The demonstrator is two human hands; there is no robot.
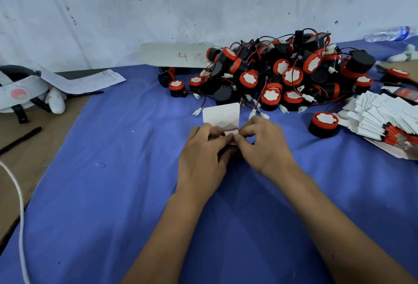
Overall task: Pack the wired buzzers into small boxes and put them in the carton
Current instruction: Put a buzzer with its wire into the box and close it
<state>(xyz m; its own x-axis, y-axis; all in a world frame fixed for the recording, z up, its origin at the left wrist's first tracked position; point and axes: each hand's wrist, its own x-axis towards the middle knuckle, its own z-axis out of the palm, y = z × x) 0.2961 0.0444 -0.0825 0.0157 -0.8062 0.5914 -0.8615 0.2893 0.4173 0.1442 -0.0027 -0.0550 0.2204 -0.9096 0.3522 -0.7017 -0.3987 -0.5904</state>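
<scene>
Head view: both hands' grip [234,140] closes around small box [221,116] base

Both hands [235,147] pinch small box [222,117] — buzzer pile [282,73] behind.

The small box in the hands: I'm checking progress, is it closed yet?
Open: the small box has its white flap standing up past both hands' fingertips.

Red handwritten "46" on the grey cardboard strip [172,56]
</scene>
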